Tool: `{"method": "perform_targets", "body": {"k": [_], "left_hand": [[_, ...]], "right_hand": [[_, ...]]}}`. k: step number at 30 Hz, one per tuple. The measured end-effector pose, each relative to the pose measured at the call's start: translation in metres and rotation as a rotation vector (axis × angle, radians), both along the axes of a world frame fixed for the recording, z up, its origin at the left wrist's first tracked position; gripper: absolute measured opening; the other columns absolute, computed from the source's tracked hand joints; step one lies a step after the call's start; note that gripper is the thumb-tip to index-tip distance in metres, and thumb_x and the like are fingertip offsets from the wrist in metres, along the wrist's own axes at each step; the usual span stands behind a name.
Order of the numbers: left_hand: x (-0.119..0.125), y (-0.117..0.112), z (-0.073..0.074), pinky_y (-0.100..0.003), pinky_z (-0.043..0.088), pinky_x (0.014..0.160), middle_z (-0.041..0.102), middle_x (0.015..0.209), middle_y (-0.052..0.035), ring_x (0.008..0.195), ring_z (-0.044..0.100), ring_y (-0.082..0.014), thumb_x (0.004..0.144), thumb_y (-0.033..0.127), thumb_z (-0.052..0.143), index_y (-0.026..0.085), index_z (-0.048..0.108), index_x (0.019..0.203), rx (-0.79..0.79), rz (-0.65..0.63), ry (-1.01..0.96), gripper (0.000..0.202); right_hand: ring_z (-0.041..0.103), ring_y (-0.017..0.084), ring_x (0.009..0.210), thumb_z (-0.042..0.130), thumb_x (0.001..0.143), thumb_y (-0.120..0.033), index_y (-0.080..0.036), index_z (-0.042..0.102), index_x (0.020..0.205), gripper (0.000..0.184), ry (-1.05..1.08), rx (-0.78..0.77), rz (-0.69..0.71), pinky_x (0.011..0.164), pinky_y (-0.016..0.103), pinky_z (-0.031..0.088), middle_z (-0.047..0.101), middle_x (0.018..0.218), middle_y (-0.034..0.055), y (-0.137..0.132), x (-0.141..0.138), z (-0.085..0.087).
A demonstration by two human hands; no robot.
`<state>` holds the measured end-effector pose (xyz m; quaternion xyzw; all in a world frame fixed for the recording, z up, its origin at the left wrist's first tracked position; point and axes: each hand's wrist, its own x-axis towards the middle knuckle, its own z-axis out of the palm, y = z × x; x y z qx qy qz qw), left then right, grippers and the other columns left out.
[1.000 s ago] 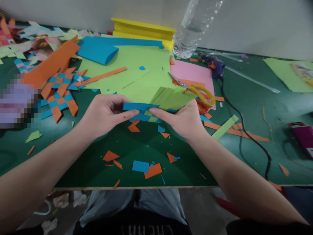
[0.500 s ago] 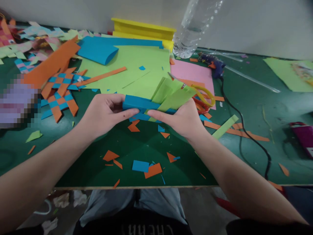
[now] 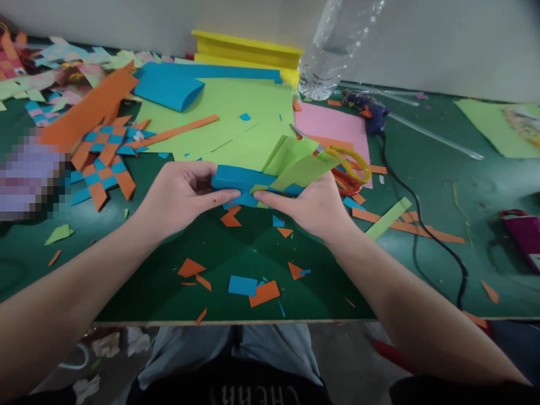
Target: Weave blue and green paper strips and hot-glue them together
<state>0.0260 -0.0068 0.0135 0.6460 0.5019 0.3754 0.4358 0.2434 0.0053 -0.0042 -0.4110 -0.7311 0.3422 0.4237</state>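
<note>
Between my hands are blue paper strips (image 3: 236, 176) interlaced with light green paper strips (image 3: 301, 169). My left hand (image 3: 179, 194) pinches the left end of the blue strips, thumb in front and fingers behind. My right hand (image 3: 318, 202) is closed on the crossing, its thumb pressing where green and blue overlap. The green strips fan up and to the right above that thumb. Just behind my right hand lie scissors with yellow and red handles (image 3: 354, 163), partly hidden. Both hands are held above the green table (image 3: 160, 281).
Woven orange and blue paper pieces (image 3: 103, 140) lie at left beside an orange sheet (image 3: 93, 104). A glue gun (image 3: 367, 109) with a black cord (image 3: 415, 208) sits at right. A plastic bottle (image 3: 324, 62) stands at the back. Paper scraps (image 3: 242, 286) dot the near table.
The green strips have shifted slightly and the right thumb's crossing shows a small green fold over the blue. Both hands stay in nearly the same place.
</note>
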Motion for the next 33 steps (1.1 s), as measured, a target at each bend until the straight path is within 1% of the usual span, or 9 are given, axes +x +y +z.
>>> {"method": "perform_targets", "body": {"k": [7, 9, 12, 17, 21, 24, 27, 30, 33], "left_hand": [[0.000, -0.002, 0.002, -0.029, 0.063, 0.070, 0.079, 0.080, 0.0027, 0.076, 0.075, -0.0213, 0.071, 0.033, 0.082, 0.027, 0.077, 0.077, -0.029, 0.021, 0.043, 0.010], [0.000, -0.001, 0.003, -0.029, 0.063, 0.069, 0.078, 0.076, 0.0021, 0.075, 0.075, -0.0216, 0.072, 0.033, 0.082, 0.026, 0.076, 0.077, -0.040, 0.025, 0.054, 0.010], [0.000, 0.000, 0.003, -0.030, 0.063, 0.071, 0.078, 0.077, 0.0017, 0.075, 0.075, -0.0221, 0.073, 0.032, 0.080, 0.025, 0.076, 0.080, -0.060, 0.017, 0.056, 0.010], [-0.001, 0.001, 0.001, -0.030, 0.062, 0.070, 0.078, 0.079, 0.0011, 0.078, 0.075, -0.0227, 0.071, 0.032, 0.079, 0.023, 0.075, 0.080, -0.098, -0.012, 0.077, 0.013], [-0.002, 0.002, 0.000, -0.028, 0.061, 0.071, 0.077, 0.077, 0.0017, 0.076, 0.074, -0.0202, 0.072, 0.035, 0.079, 0.023, 0.074, 0.079, -0.081, -0.018, 0.077, 0.014], [-0.002, 0.003, -0.001, -0.027, 0.060, 0.070, 0.077, 0.077, 0.0018, 0.075, 0.074, -0.0198, 0.072, 0.035, 0.079, 0.023, 0.074, 0.077, -0.069, -0.023, 0.084, 0.013], [-0.003, 0.004, -0.002, -0.028, 0.060, 0.071, 0.078, 0.079, 0.0010, 0.075, 0.074, -0.0202, 0.073, 0.036, 0.079, 0.024, 0.075, 0.079, -0.065, -0.024, 0.086, 0.015], [-0.004, 0.004, -0.003, -0.029, 0.059, 0.072, 0.078, 0.079, 0.0005, 0.075, 0.073, -0.0202, 0.073, 0.037, 0.079, 0.024, 0.075, 0.081, -0.059, -0.025, 0.100, 0.016], [-0.004, 0.004, -0.004, -0.028, 0.059, 0.069, 0.076, 0.074, 0.0013, 0.069, 0.072, -0.0191, 0.073, 0.036, 0.079, 0.024, 0.074, 0.078, -0.041, -0.021, 0.119, 0.014]], "right_hand": [[0.074, 0.028, 0.102, 0.085, 0.072, -0.026, -0.027, 0.074, 0.097, 0.027, -0.006, 0.036, -0.031, 0.097, 0.047, 0.061, 0.079, 0.105, 0.0032, 0.001, -0.001, 0.000], [0.074, 0.027, 0.097, 0.086, 0.071, -0.031, -0.026, 0.074, 0.096, 0.028, 0.006, 0.025, -0.046, 0.090, 0.044, 0.064, 0.079, 0.101, 0.0029, 0.000, 0.000, 0.002], [0.074, 0.025, 0.091, 0.083, 0.076, -0.041, -0.024, 0.076, 0.095, 0.026, 0.028, 0.015, -0.059, 0.080, 0.041, 0.066, 0.079, 0.096, 0.0020, -0.001, 0.002, 0.006], [0.071, 0.021, 0.074, 0.076, 0.083, -0.042, -0.023, 0.076, 0.089, 0.020, 0.000, 0.014, -0.168, 0.062, 0.035, 0.062, 0.075, 0.076, 0.0006, -0.001, 0.006, 0.010], [0.064, 0.016, 0.060, 0.076, 0.084, -0.040, -0.022, 0.075, 0.077, 0.019, -0.038, 0.073, -0.244, 0.051, 0.031, 0.054, 0.063, 0.058, -0.0024, 0.000, 0.007, 0.011], [0.062, 0.016, 0.058, 0.076, 0.084, -0.042, -0.022, 0.073, 0.073, 0.023, -0.065, 0.112, -0.257, 0.049, 0.030, 0.051, 0.057, 0.053, -0.0035, 0.000, 0.008, 0.010], [0.063, 0.016, 0.059, 0.075, 0.085, -0.044, -0.023, 0.075, 0.078, 0.021, -0.072, 0.123, -0.236, 0.050, 0.032, 0.053, 0.060, 0.056, -0.0031, 0.001, 0.008, 0.011], [0.064, 0.017, 0.062, 0.074, 0.086, -0.041, -0.024, 0.076, 0.081, 0.018, -0.083, 0.135, -0.217, 0.054, 0.033, 0.054, 0.063, 0.059, -0.0028, 0.001, 0.008, 0.012], [0.061, 0.015, 0.059, 0.075, 0.085, -0.039, -0.023, 0.075, 0.077, 0.018, -0.109, 0.152, -0.236, 0.052, 0.031, 0.053, 0.061, 0.057, -0.0034, 0.000, 0.008, 0.014]]}}
